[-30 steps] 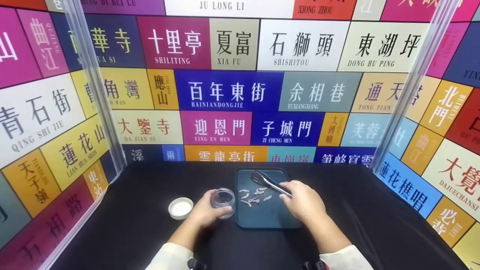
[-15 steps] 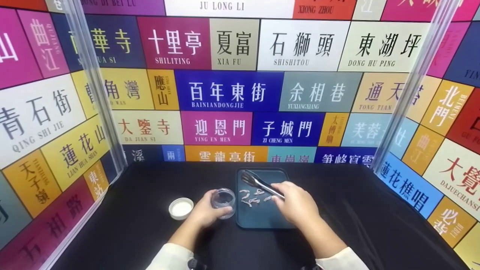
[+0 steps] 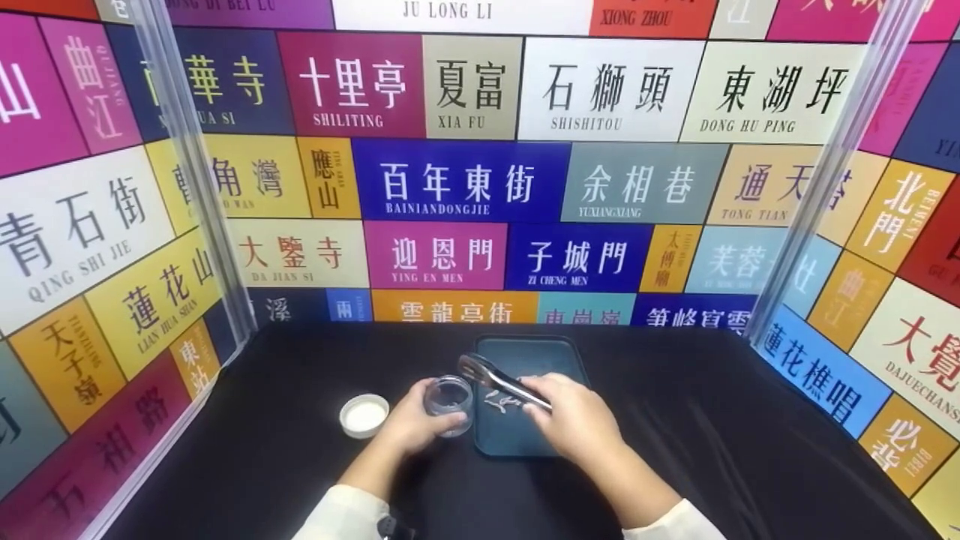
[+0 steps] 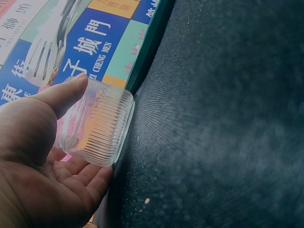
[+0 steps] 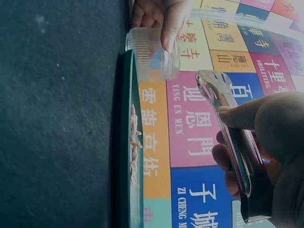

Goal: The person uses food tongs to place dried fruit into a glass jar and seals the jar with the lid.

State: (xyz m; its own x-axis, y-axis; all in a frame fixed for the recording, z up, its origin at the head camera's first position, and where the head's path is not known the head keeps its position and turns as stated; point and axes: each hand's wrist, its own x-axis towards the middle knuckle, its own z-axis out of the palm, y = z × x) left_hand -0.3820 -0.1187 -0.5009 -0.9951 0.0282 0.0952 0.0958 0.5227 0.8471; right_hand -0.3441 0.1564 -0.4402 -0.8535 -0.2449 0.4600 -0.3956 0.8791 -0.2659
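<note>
Head view: the left hand (image 3: 411,421) curled round a jar (image 3: 450,400), left of the tray (image 3: 514,441) of pale strips (image 3: 502,402); the right hand (image 3: 576,417) gripped tongs (image 3: 504,381) near the jar. Keeping the jar still seemed best.

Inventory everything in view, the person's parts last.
Tray: one, dark teal, on table.
Table: one, black, under tray.
Pieces: several, pale pinkish, on tray.
Jar: one, clear, left of tray.
Lid: one, white, left of jar.
Tongs: one, silver, in right hand.
Sign panels: many, multicoloured, behind table.
Posts: two, clear, back corners.
Left hand: one, gripping jar.
Right hand: one, gripping tongs.
Sleeves: two, cream, bottom of head view.
Wristband: one, black, by left sleeve.
</note>
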